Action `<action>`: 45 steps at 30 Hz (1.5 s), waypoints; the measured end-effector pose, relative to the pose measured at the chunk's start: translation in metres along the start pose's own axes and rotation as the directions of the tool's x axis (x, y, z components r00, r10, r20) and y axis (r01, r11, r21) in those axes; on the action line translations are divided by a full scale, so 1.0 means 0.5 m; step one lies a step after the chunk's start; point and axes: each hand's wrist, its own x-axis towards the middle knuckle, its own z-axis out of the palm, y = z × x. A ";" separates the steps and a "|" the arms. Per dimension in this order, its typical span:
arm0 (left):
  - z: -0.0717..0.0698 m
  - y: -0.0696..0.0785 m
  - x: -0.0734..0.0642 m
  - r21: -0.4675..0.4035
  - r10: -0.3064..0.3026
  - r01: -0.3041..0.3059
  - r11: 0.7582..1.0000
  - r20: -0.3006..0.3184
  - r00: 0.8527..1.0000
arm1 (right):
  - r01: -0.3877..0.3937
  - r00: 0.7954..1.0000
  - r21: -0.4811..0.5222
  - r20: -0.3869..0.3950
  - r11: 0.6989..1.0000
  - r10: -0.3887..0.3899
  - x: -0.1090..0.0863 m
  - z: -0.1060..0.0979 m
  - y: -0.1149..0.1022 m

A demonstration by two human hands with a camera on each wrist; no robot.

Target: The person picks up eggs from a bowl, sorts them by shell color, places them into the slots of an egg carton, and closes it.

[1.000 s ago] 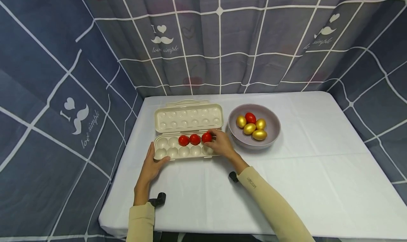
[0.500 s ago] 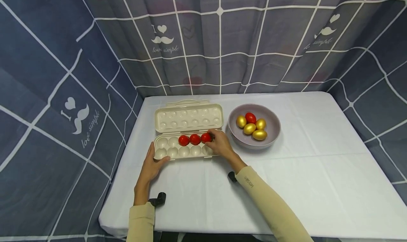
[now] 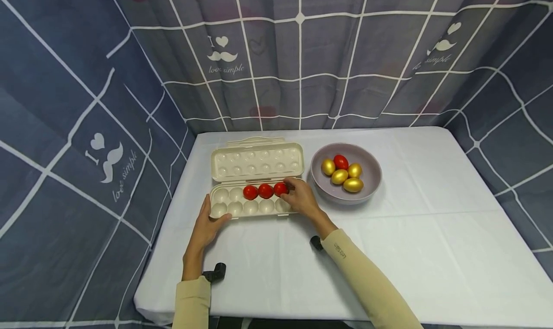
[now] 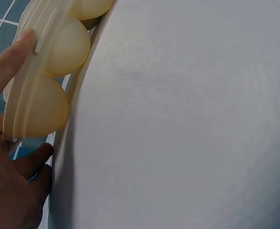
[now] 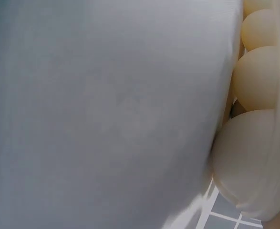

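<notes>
Head view: left hand [image 3: 207, 226] grips carton [image 3: 257, 169]; right hand [image 3: 302, 198] pinches its rightmost red egg [image 3: 279, 189]; bowl [image 3: 370, 169] beside.

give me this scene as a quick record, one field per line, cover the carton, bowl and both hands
surface: white tablecloth
carton: cream egg carton, lid open, on its far side
in carton: three red eggs, side by side in the back row
bowl: mauve bowl, right of the carton
in bowl: four gold eggs, one red egg
left hand: holds the carton's left end
right hand: at the rightmost carton egg; grip unclear
</notes>
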 end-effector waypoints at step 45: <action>0.004 0.002 -0.003 -0.015 0.015 -0.015 1.000 0.000 1.000 | -0.228 0.953 0.147 -0.167 0.962 0.252 -0.002 -0.305 0.101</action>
